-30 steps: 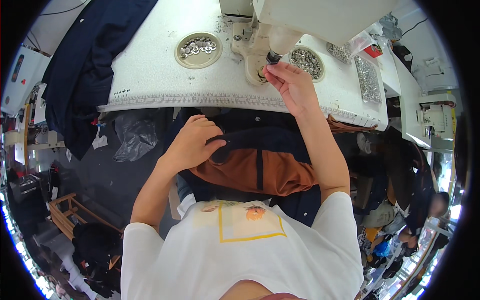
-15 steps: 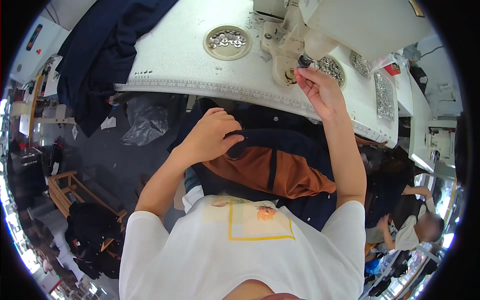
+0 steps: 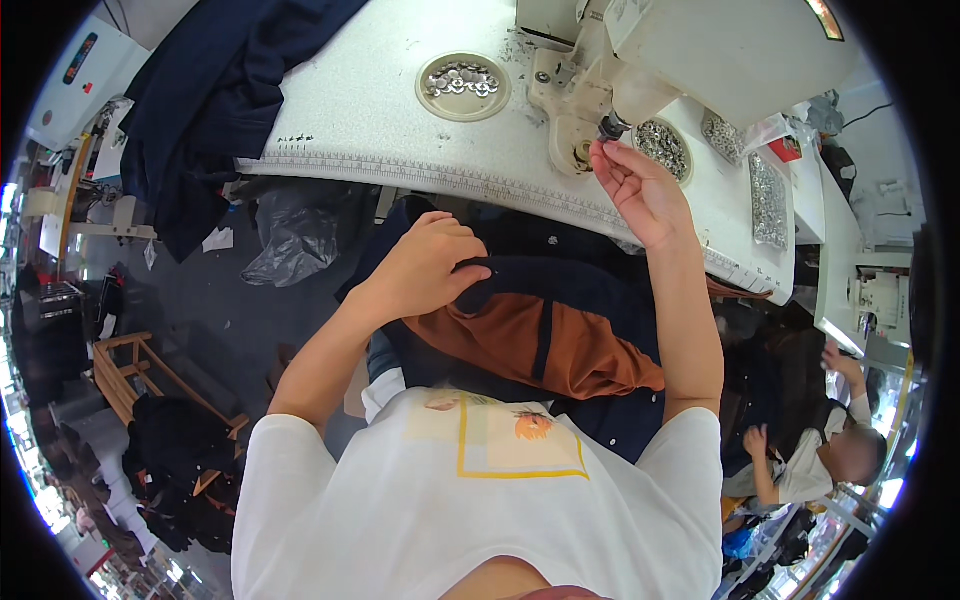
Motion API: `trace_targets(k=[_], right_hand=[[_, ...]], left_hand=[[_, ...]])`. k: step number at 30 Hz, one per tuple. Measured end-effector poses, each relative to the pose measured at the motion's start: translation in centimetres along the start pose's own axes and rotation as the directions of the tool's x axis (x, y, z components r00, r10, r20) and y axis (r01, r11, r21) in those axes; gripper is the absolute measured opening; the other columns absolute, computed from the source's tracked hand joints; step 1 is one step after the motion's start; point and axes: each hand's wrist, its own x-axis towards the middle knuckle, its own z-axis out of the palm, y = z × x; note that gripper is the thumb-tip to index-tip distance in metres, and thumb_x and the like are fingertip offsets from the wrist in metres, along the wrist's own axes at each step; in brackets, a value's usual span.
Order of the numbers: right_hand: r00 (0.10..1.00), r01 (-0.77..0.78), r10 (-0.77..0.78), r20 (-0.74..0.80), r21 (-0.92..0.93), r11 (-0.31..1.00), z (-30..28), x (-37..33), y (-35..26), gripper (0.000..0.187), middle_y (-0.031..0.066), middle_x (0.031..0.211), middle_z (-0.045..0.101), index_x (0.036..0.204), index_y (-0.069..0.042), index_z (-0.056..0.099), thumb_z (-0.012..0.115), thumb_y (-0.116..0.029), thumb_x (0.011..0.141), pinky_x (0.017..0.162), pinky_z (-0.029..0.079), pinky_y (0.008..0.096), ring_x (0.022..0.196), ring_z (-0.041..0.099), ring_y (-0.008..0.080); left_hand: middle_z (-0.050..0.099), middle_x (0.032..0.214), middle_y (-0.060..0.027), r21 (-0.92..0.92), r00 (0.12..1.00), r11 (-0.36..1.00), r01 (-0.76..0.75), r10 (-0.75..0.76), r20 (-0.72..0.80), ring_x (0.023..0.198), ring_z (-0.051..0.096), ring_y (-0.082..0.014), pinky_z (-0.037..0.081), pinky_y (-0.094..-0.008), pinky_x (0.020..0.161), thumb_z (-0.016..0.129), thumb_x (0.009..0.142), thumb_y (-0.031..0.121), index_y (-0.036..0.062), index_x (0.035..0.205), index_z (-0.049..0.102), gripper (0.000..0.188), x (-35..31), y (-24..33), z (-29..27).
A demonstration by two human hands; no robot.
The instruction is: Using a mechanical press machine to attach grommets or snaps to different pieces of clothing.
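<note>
So the right hand (image 3: 640, 185), upper right of the frame, has its fingertips pinched together right at the press (image 3: 610, 125) head, probably on a tiny snap, though I can't make it out. The left hand (image 3: 425, 270), mid-frame, is curled down on the navy-and-brown garment (image 3: 530, 340) in the lap below the tabletop (image 3: 360, 110). I'd seat the piece squarely and get fingers clear before pressing.

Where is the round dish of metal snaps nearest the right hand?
Head view, upper right: the dish of snaps sits on the white table, just right of the right hand and the machine's head.
</note>
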Motion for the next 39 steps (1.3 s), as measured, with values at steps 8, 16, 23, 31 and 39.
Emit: trace_targets(k=[8, 16, 23, 31, 39], right_hand=[[1.000, 0.018, -0.015, -0.019, 0.182, 0.983, 1.3, -1.2, -0.1, 0.017, 0.0223, 0.105, 0.058, 0.101, 0.016, 0.053, 0.054, 0.008, 0.086, 0.096, 0.050, 0.0349, 0.102, 0.059, 0.0295], [0.998, 0.050, -0.042, -0.056, 0.158, 0.986, 1.0, -0.6, 0.1, 0.015, 0.0238, 0.108, 0.056, 0.099, 0.017, 0.051, 0.050, 0.010, 0.086, 0.097, 0.049, 0.0357, 0.102, 0.059, 0.0294], [1.000, 0.012, -0.010, -0.025, 0.085, 0.996, 0.5, 0.0, -0.5, 0.013, 0.0225, 0.103, 0.058, 0.096, 0.015, 0.053, 0.050, 0.011, 0.085, 0.093, 0.052, 0.0350, 0.099, 0.060, 0.0285], [0.982, 0.185, -0.186, -0.011, -0.063, 0.981, 0.1, 0.3, 1.1, 0.013, 0.0215, 0.101, 0.060, 0.096, 0.015, 0.053, 0.050, 0.009, 0.085, 0.090, 0.052, 0.0337, 0.096, 0.061, 0.0268], [0.999, 0.048, -0.048, 0.002, 0.051, 0.998, 0.2, 0.0, 0.6, 0.018, 0.0199, 0.105, 0.059, 0.103, 0.013, 0.051, 0.051, 0.009, 0.085, 0.090, 0.052, 0.0325, 0.098, 0.061, 0.0256]], left_hand=[[0.059, 0.078, -0.0088, 0.015, 1.000, 1.000, 0.008, -0.008, 0.010, 0.084, 0.057, -0.0276, 0.038, -0.0395, 0.097, 0.069, 0.078, 0.014, 0.0020, 0.083, 0.064, 0.014, 0.0, 0.0, 0.0], [0.059, 0.078, -0.0089, 0.020, 1.000, 1.000, 0.016, -0.016, -0.004, 0.084, 0.057, -0.0274, 0.038, -0.0397, 0.098, 0.068, 0.079, 0.014, 0.0020, 0.082, 0.063, 0.013, -0.2, 0.3, 0.1], [0.059, 0.078, -0.0091, 0.024, 0.999, 0.999, 0.028, -0.028, 0.026, 0.083, 0.057, -0.0276, 0.037, -0.0418, 0.100, 0.068, 0.079, 0.013, 0.0017, 0.081, 0.063, 0.013, -0.3, 0.4, -0.2], [0.060, 0.078, -0.0094, 0.048, 1.000, 0.999, -0.010, 0.009, 0.022, 0.085, 0.058, -0.0276, 0.039, -0.0391, 0.096, 0.067, 0.079, 0.014, 0.0034, 0.083, 0.064, 0.012, -0.3, 0.5, -0.3], [0.060, 0.080, -0.0092, 0.045, 1.000, 0.999, 0.007, -0.007, 0.016, 0.087, 0.059, -0.0272, 0.038, -0.0411, 0.098, 0.067, 0.079, 0.015, 0.0029, 0.083, 0.064, 0.013, -0.2, 0.2, -0.1]])
